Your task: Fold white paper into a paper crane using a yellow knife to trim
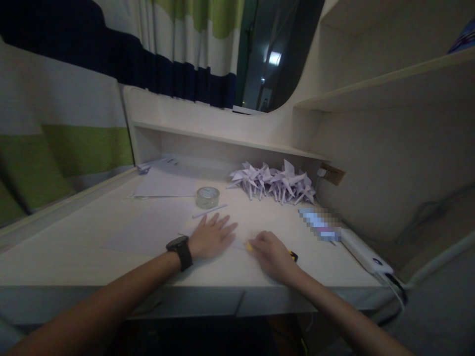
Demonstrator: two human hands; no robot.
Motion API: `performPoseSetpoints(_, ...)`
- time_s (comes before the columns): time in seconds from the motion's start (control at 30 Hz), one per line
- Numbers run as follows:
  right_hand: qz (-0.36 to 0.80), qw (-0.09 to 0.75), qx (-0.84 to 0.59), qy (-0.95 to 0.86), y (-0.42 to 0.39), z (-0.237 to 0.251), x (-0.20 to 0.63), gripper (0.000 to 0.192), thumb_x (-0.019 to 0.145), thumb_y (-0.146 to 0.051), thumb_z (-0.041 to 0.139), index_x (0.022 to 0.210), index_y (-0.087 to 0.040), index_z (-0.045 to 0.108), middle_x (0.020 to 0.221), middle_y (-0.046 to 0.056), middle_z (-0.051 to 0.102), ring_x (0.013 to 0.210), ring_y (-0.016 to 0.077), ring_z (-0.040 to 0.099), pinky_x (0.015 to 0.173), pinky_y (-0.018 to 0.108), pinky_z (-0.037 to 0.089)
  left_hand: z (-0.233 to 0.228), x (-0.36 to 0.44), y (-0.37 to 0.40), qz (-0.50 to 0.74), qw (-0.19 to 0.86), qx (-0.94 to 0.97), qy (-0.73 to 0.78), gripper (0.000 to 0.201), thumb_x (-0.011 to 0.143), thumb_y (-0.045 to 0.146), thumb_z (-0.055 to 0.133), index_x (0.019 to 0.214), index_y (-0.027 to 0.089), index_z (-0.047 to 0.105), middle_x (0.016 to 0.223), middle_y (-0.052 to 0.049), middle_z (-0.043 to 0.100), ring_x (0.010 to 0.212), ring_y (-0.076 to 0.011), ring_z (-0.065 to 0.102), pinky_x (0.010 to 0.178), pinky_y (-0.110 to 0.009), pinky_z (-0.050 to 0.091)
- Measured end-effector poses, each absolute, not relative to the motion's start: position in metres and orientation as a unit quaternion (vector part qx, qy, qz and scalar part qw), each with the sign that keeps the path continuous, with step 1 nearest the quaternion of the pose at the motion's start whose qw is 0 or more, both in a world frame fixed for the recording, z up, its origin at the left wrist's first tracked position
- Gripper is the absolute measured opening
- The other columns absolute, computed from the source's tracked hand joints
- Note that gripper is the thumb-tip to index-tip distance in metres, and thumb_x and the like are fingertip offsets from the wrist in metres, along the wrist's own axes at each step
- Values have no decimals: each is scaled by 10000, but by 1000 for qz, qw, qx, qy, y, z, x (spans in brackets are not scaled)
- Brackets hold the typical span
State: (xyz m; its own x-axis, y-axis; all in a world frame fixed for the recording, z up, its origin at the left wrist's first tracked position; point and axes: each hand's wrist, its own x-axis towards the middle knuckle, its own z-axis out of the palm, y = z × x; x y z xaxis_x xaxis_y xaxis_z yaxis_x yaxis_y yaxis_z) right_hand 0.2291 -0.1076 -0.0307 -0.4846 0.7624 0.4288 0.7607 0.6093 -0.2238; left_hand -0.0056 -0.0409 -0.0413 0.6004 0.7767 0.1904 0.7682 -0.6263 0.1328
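Observation:
My left hand (212, 238), with a dark watch on the wrist, lies flat with fingers spread on a white sheet of paper (144, 227). To its right, my right hand (272, 254) is closed around a yellow-and-black utility knife (293, 255). The knife's yellow front end points left toward the paper's right part, close to the left fingertips; its blade is too blurred to make out. Just beyond the left hand are a thin white paper stick (210, 211) and a roll of clear tape (207, 197).
Several white paper pinwheels (274, 183) are heaped at the back of the desk. A paper stack (166, 180) lies back left. On the right are a blurred-out phone (319, 225) and a long white device (365, 252) with a cable. A low shelf (222, 138) spans the back.

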Motion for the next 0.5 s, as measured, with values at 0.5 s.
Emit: performPoseSetpoints(0.5,-1,243,-414,-877,-95,-29,233,161,895,-222,557,878,-180,711,795,57,550,773,175,505,672,287,380,-42,-8,-37,100,29,899,425,563,956,551,108,1453,368,297,1540,-34,272,1406,-366,180,1080,-623,88)
